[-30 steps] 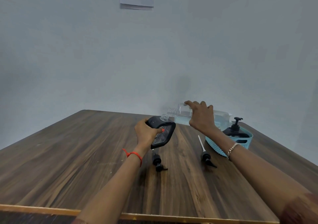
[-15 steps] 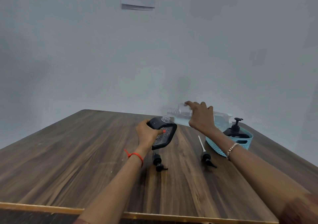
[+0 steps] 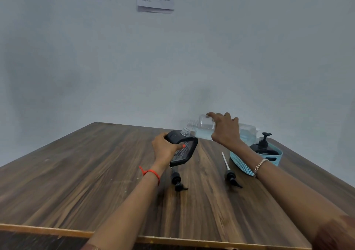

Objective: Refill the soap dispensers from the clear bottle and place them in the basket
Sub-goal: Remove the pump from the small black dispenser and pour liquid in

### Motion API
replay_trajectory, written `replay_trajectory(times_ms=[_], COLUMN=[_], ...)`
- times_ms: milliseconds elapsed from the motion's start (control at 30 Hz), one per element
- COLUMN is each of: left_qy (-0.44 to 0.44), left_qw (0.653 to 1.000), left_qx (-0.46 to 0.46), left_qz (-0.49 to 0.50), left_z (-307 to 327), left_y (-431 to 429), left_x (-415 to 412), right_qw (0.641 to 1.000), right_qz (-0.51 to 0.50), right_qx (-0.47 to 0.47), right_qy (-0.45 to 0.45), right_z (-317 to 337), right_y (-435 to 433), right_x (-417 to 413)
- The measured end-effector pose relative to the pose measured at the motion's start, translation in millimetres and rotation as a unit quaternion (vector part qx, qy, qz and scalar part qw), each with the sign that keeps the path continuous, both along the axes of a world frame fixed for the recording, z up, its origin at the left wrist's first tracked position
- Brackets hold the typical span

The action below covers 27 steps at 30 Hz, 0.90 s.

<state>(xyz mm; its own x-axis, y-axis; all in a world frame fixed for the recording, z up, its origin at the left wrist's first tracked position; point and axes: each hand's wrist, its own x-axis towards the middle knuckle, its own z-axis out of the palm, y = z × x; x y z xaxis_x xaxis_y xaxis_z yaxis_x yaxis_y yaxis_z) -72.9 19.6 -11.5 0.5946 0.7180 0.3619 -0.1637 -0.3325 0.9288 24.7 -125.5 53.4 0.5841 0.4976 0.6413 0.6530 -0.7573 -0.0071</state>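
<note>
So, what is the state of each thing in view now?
Black dispenser: tilted, pump off, held by left hand.
Clear bottle: uncapped, tipped nearly level, partly full, gripped by right hand.
Basket: on the table, holding one dispenser.
Dispenser in basket: upright, pump on.
Left pump: lying loose on the table.
Right pump: lying loose beside the basket.
</note>
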Motion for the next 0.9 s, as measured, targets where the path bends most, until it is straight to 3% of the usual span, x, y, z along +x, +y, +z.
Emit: replay_trajectory(times_ms=[900], left_qy=[0.011], left_qw=[1.0], left_qx=[0.009], left_qz=[0.008], left_z=[-0.3], left_y=[-3.4], left_x=[-5.5], right_qw=[1.0], right_qz=[-0.001], right_qx=[-0.007], right_qy=[0.003], right_z=[-0.9], right_y=[-0.9], right_x=[-1.8])
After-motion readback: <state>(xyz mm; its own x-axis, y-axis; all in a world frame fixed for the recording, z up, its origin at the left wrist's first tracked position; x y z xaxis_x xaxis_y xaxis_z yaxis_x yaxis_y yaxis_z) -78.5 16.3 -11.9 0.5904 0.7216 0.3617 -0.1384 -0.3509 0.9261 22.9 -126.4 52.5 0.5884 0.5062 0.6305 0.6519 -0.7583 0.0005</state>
